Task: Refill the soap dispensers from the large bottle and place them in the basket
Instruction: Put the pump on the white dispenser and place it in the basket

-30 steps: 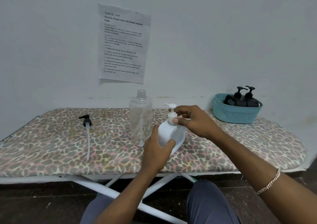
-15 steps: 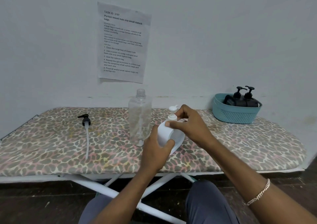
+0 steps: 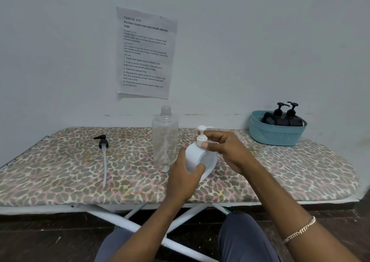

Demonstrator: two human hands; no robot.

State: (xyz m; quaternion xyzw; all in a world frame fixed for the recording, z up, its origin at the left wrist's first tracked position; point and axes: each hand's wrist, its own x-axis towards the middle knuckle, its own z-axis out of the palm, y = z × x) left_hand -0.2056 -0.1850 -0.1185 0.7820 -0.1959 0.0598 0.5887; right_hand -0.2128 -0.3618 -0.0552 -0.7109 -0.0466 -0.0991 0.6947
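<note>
While bracing the white dispenser (image 3: 197,158) with the left hand (image 3: 184,174) curled round its body, pinching the pump collar (image 3: 200,139) with the right hand (image 3: 226,151), seemingly to turn it; held tilted over the worktop (image 3: 60,171), just right of the uncapped large bottle (image 3: 165,139); far right, basket (image 3: 276,136) holding two black dispensers (image 3: 284,118).

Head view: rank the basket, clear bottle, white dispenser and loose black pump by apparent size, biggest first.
1. Basket and clear bottle: too close to rank; basket sits farther.
2. White dispenser, partly covered.
3. Black pump.
</note>
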